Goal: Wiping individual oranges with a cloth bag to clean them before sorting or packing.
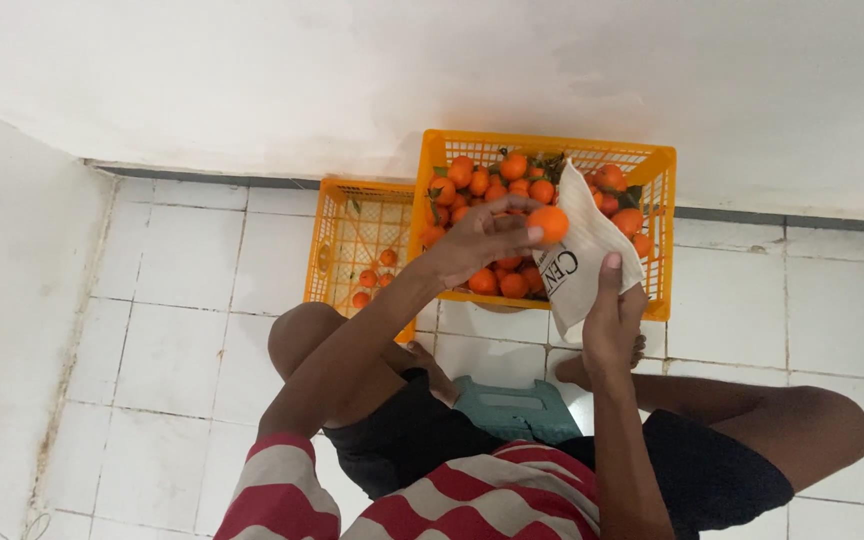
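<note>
left hand (477, 240) pinches an orange (549, 222) in its fingertips. right hand (612, 320) grips a white bag (582, 255), fingers clamped. the bag hides part of the full crate (552, 145).

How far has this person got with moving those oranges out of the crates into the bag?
Done: hard to tell, since the inside of the white bag is hidden; it hangs fairly flat. In hand: the left hand holds one orange at the bag's mouth, while the right hand grips the bag. Left: the big orange crate is heaped with fruit, and the smaller crate holds a few more.
</note>
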